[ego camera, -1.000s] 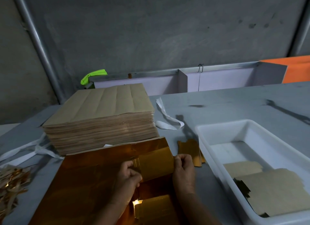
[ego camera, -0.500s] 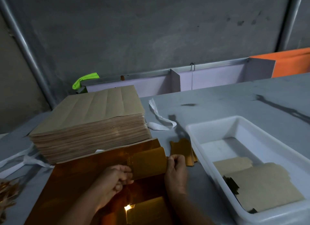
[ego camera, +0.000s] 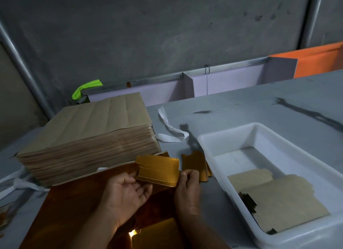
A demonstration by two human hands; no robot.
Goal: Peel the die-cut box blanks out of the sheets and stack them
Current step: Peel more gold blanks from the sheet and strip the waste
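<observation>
Crosswise, gold blank (ego camera: pixel 157 170) long axis left-right; left hand (ego camera: pixel 126 191), right hand (ego camera: pixel 187 187) pinch opposite ends.

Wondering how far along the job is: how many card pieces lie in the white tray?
2 show: a smaller brown piece midway along the white tray, a larger brown piece overlapping it toward the near end. Dark edges underneath suggest more hidden.
</observation>
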